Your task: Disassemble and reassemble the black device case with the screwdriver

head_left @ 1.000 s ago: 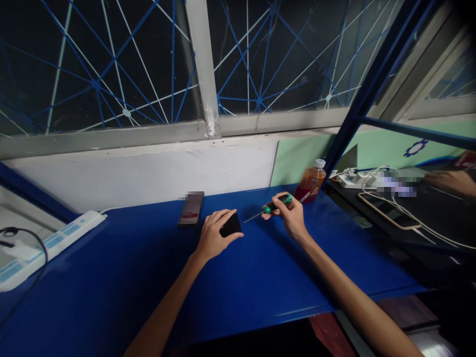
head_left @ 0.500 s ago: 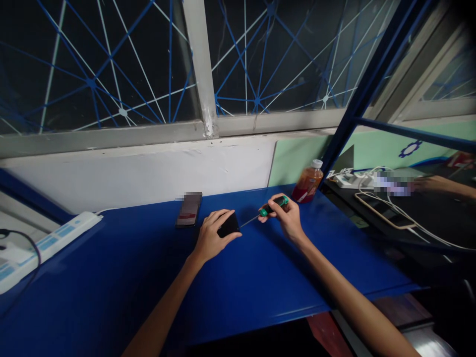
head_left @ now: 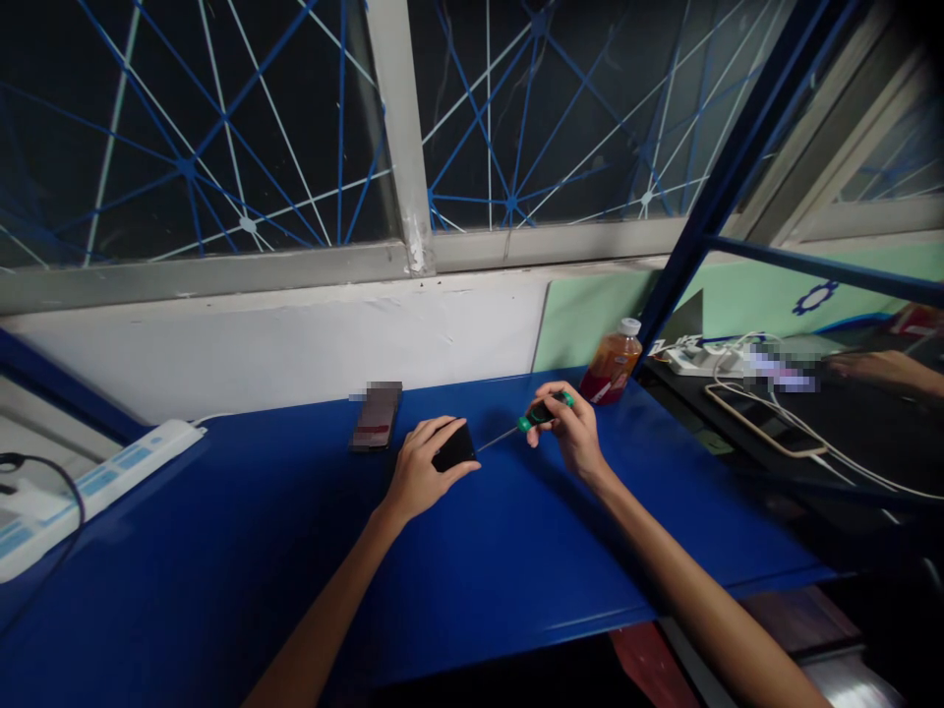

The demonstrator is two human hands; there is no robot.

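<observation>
My left hand (head_left: 426, 467) is closed around a small black box-like object (head_left: 455, 448) just above or on the blue table (head_left: 472, 580); whether it touches the surface I cannot tell. The fingers lie over its far side and the thumb runs along its near edge. My right hand (head_left: 576, 433) grips a screwdriver (head_left: 537, 413) with a green and black handle. Its thin metal shaft slants down to the left, and the tip meets or nearly meets the right side of the black object. The palm hides part of the handle.
Behind my left hand lies a phone (head_left: 376, 418). A drink bottle (head_left: 615, 362) stands at the back right corner. On the left is a white power strip (head_left: 99, 492). Across the blue frame, another person's hand (head_left: 877, 369) is near a white-cabled phone (head_left: 763, 420) on a black table.
My right hand's fingers have shifted slightly on the screwdriver handle, with the index finger lifting off the front. My left hand and the black object stay where they were.
</observation>
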